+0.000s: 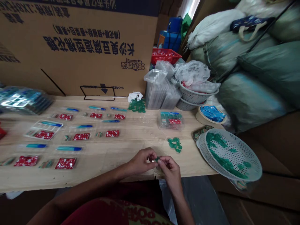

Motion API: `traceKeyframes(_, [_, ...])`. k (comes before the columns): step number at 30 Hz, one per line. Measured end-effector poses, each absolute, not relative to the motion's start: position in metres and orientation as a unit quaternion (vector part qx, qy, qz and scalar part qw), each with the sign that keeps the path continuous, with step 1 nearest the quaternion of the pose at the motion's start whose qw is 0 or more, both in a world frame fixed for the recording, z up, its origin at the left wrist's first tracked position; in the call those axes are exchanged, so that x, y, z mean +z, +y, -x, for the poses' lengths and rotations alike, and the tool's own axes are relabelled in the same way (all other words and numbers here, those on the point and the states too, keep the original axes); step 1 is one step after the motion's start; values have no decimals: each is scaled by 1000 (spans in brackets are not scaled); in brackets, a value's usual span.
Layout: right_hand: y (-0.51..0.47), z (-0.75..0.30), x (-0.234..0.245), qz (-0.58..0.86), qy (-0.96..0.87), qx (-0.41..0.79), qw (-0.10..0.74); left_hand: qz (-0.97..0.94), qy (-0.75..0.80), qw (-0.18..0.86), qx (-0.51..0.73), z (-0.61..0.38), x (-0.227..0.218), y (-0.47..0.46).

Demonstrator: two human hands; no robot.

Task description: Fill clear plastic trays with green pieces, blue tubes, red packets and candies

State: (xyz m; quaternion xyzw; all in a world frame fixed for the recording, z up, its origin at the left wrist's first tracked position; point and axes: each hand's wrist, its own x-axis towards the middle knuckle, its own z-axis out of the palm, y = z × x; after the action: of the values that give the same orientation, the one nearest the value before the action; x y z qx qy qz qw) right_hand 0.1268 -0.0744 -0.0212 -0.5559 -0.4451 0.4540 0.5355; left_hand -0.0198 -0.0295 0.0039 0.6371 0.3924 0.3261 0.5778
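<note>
Close to the table's front edge, my left hand [143,161] and my right hand [170,169] meet with fingertips pinched around a small green piece [157,159]. Its exact kind is too small to make out. Just beyond my right hand lies a loose cluster of similar green pieces [175,144] on the wood. To the left, clear plastic trays stand in rows, each with a blue pen [69,148], a red patterned packet [66,163] and a small striped item [46,164].
A large cardboard box [93,72] walls off the back. Stacked clear trays [156,93] and a filled tray stack [171,121] stand behind my hands. At right, a white perforated basket [252,156] holding green pieces overhangs the edge, near a tub of blue packets [212,113].
</note>
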Motion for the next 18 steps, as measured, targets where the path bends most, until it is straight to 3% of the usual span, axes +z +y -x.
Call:
traceKeyframes(7, [-58, -132, -3, 536, -548, 385, 514, -409, 391, 761, 318, 16, 10, -13])
traceKeyframes(11, [-53, -138, -3, 533, -586, 365, 490, -410, 382, 788, 255, 21, 8, -8])
traceKeyframes(13, [-54, -141, -10, 531, -632, 337, 453, -496, 419, 722, 239, 24, 0, -8])
traceKeyframes(18, [-59, -141, -30, 503, -787, 202, 294, -707, 504, 438, 235, 34, -25, -9])
